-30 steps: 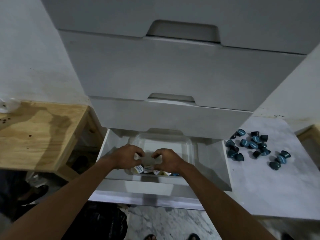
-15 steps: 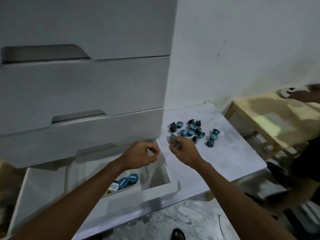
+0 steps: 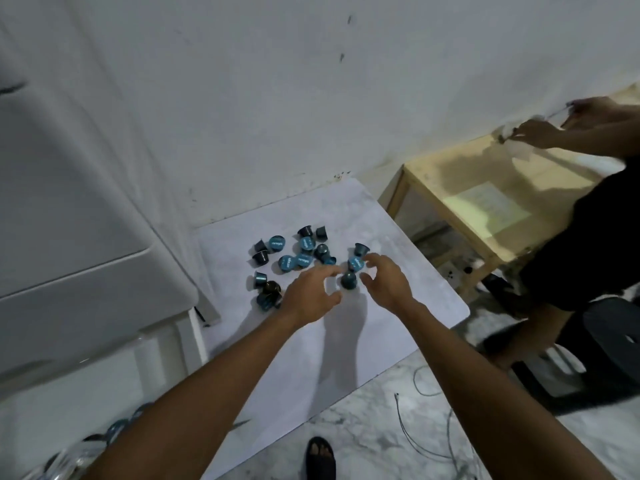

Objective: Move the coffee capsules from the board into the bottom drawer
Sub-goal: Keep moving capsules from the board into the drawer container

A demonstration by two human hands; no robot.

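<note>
At the far left stands the white drawer unit [image 3: 69, 202], and beneath it, toward the lower left edge, the bottom drawer [image 3: 162, 355] is pulled out. A few blue shapes [image 3: 116, 427] inside it look like capsules already delivered, though that corner is too blurred to be sure. Just right of the drawer lies the white board [image 3: 398, 323], where the coffee capsules [image 3: 298, 258] sit in a loose cluster, some upright and some tipped. I judge the task well short of finished, with most of the load still to carry. The left hand [image 3: 311, 296] hovers at the near side of the cluster, fingers spread and lightly bent, holding nothing. A dark capsule [image 3: 348, 280] stands in the gap between it and the right hand [image 3: 386, 282]. That hand is likewise spread and empty, its fingertips arched near a blue-lidded capsule [image 3: 355, 263]; I cannot tell whether they touch it. Further right a wooden table [image 3: 467, 188] stands beside the board, another person [image 3: 588, 237] works at it, a dark stool [image 3: 616, 344] sits below, and loose cables [image 3: 426, 427] trail on the floor. None of these lies between board and drawer.
</note>
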